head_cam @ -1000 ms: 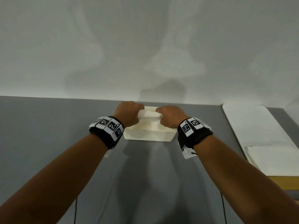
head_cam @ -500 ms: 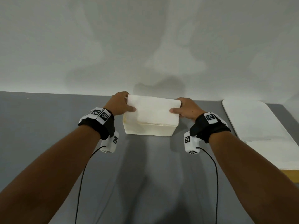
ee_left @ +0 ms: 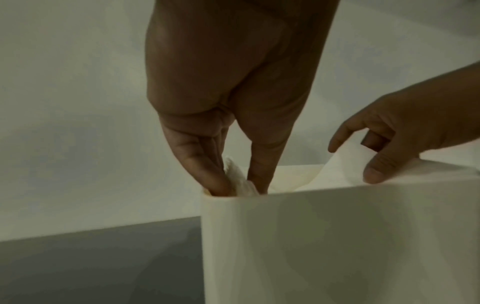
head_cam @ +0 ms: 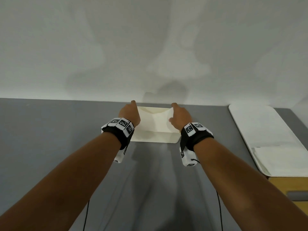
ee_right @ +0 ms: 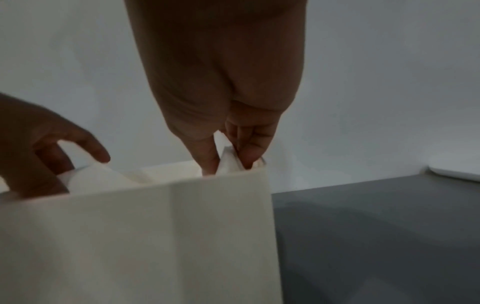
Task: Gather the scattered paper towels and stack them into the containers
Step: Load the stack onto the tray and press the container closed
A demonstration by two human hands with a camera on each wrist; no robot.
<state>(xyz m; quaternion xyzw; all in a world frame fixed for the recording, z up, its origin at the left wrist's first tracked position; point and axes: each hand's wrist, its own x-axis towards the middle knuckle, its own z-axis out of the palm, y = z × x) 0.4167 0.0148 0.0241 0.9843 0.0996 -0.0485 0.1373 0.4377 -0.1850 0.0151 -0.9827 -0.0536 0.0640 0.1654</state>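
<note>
A cream rectangular container (head_cam: 155,138) stands on the grey table near the wall. A white paper towel (head_cam: 154,120) sags down into it, dipped in the middle. My left hand (head_cam: 129,112) is at the container's left end, my right hand (head_cam: 179,116) at its right end. In the left wrist view, my left hand (ee_left: 237,188) pinches the towel's edge (ee_left: 233,172) just inside the container's rim (ee_left: 337,226). Seen from the right wrist, my right hand (ee_right: 228,164) pinches the opposite towel edge (ee_right: 228,158) at the container's corner (ee_right: 182,226).
A long white tray (head_cam: 260,127) lies at the table's right side with flat paper towels (head_cam: 281,159) on its near end. A wooden piece (head_cam: 290,185) sits below it. The white wall rises right behind the container. Grey tabletop (head_cam: 50,139) stretches to the left.
Half a second ago both hands held the towel flat above the container. Now they have pushed its ends down inside, and the towel's middle has sunk in.
</note>
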